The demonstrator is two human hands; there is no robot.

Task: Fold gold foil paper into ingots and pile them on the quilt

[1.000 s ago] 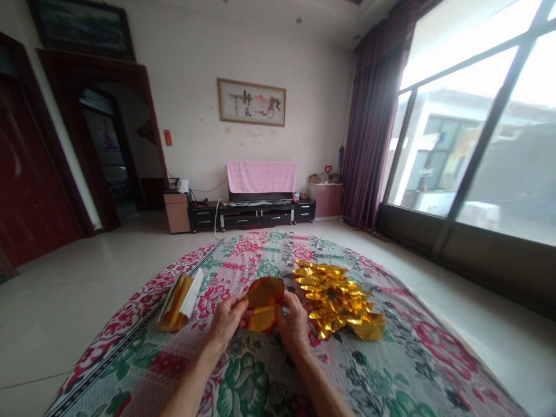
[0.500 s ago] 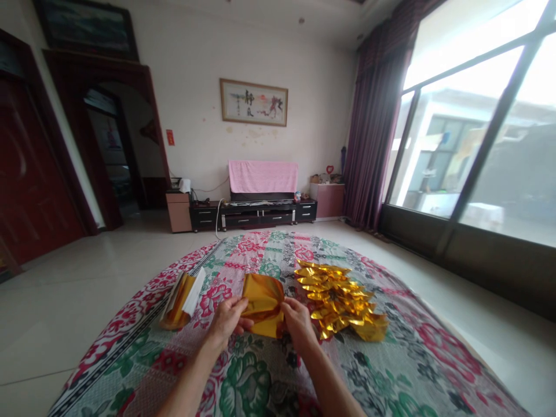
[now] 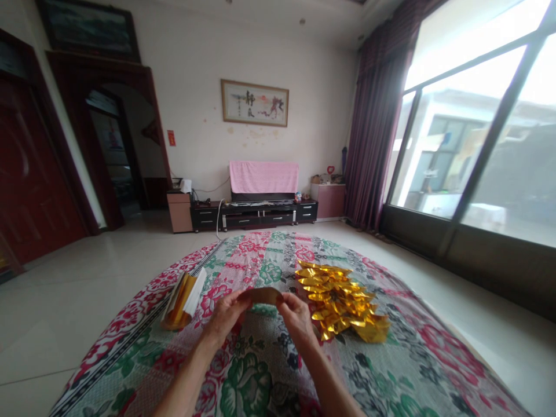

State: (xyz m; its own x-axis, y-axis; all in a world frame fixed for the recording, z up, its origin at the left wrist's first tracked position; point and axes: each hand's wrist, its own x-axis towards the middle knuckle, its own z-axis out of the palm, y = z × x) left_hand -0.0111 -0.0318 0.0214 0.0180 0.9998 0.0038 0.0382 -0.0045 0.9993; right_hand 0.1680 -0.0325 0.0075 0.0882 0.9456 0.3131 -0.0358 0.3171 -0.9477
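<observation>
A sheet of gold foil paper point(image 3: 264, 296) is stretched between my two hands, seen as a narrow, slightly arched band above the cloth. My left hand point(image 3: 229, 313) pinches its left end, and my right hand point(image 3: 296, 313) pinches the right end. Just right of my right hand lies a pile of folded gold foil pieces point(image 3: 343, 298), overlapping in a row. To the left of my left hand rests a curled stack of gold and white paper sheets point(image 3: 182, 301).
A flowered cloth point(image 3: 247, 382) covers the round table under my hands. Beyond it stand a low black TV cabinet point(image 3: 269, 215) and a screen draped with a pink towel point(image 3: 264, 176). Purple curtains point(image 3: 371, 139) and a large window point(image 3: 469, 150) are on the right.
The gold foil paper was facing me as a broad square; now it is tipped or folded into a thin band. Both hands still grip its ends. The pile and the curled stack stay put.
</observation>
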